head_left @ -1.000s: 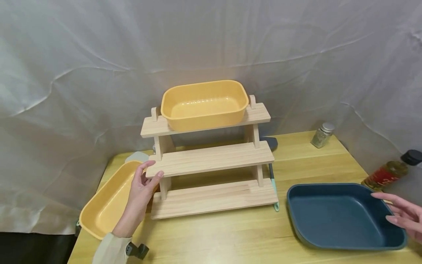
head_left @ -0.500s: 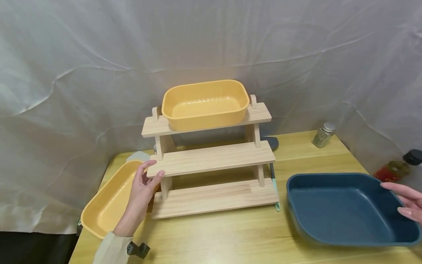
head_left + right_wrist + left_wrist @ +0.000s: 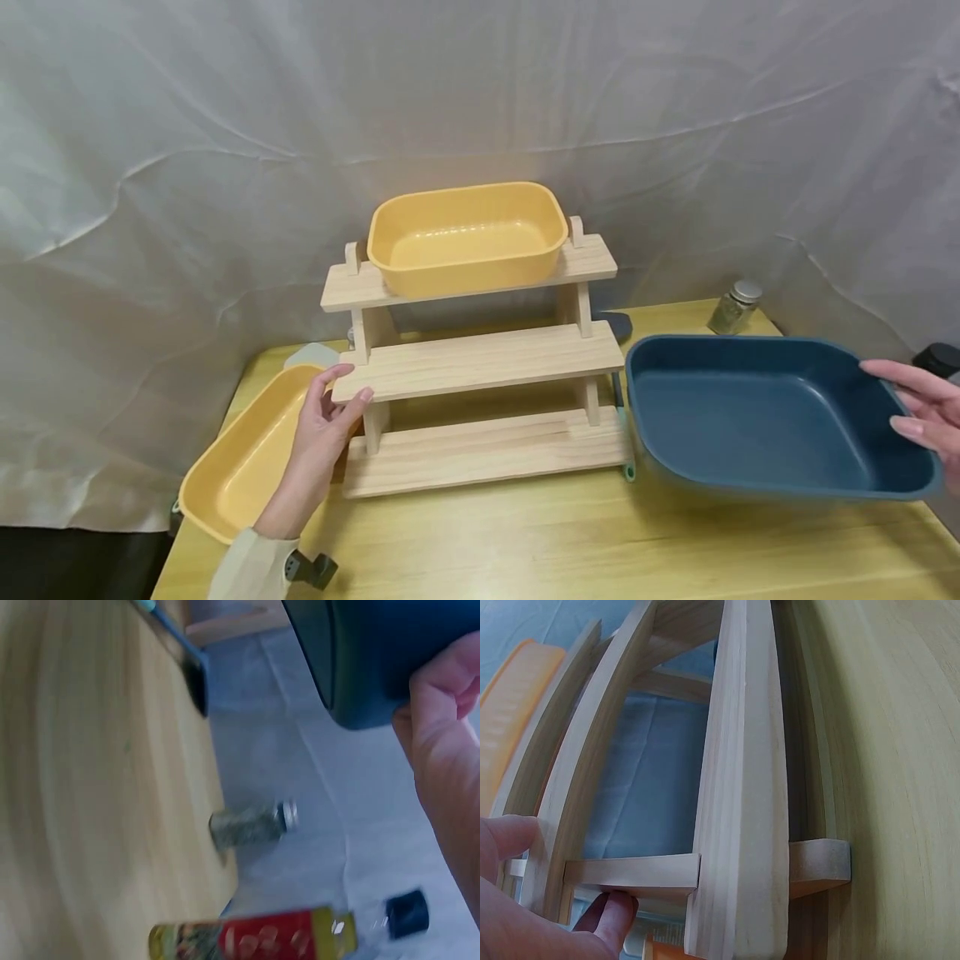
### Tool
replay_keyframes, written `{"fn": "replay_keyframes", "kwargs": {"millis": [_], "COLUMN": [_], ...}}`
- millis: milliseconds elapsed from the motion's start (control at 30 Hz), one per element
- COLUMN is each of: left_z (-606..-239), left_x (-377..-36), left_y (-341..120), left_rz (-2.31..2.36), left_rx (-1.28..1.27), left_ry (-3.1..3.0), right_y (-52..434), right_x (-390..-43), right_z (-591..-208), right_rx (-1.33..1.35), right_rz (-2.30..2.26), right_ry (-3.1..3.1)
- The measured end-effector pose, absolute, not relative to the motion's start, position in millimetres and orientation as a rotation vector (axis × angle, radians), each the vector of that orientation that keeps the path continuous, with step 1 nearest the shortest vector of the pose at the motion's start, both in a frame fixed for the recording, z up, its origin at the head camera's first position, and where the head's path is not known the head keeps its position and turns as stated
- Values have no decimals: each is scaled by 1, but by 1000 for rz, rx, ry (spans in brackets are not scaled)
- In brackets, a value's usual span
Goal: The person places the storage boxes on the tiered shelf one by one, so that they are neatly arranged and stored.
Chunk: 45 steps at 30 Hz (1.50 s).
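My left hand (image 3: 318, 446) grips the left end of the middle board of a three-tier wooden shelf rack (image 3: 487, 362). In the left wrist view, its thumb lies against the board edge and fingers (image 3: 615, 919) reach under it. My right hand (image 3: 926, 408) holds a dark blue plastic basin (image 3: 757, 417) by its right end wall, the thumb inside. This basin is raised off the table, right of the rack, with its shadow below. In the right wrist view, fingers curl against the basin's outer side. A yellow basin (image 3: 472, 275) sits on the top board.
Another yellow basin (image 3: 247, 467) lies on the wooden table (image 3: 487, 550), left of the rack. A small glass jar (image 3: 733, 310) with a silver lid stands at the back right. A red-labelled bottle (image 3: 270, 935) is near it. A dark-headed spatula (image 3: 617, 325) lies behind the rack's right side.
My right hand has lifted the blue basin off the table and brought it back and a little left, towards the rack. My left hand stays on the middle board.
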<state>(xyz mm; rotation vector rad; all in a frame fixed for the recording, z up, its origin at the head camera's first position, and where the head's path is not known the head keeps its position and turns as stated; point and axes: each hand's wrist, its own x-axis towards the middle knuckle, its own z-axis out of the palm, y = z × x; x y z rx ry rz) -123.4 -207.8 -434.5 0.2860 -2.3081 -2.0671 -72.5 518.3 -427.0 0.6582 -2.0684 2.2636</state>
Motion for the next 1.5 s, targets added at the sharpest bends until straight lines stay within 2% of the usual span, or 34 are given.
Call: {"fn": "replay_keyframes", "kwargs": {"millis": [400, 700, 1133, 1500], "left_z": [-433, -435, -434, -435], "left_x": [-121, -124, -127, -126], "left_y": [-207, -205, -200, -196], "left_rz": [-2026, -2030, -2020, -2024], "left_rx": [278, 271, 259, 241], "left_ry": [-2325, -2326, -2336, -2324], "right_y": [465, 410, 344, 298], "right_x": [-90, -100, -119, -121], "right_z": [-386, -368, -361, -359], "right_rx": [571, 307, 541, 506], "right_rz": [2762, 2534, 2738, 2745], "right_ry": [-1911, -2112, -1848, -1835]}}
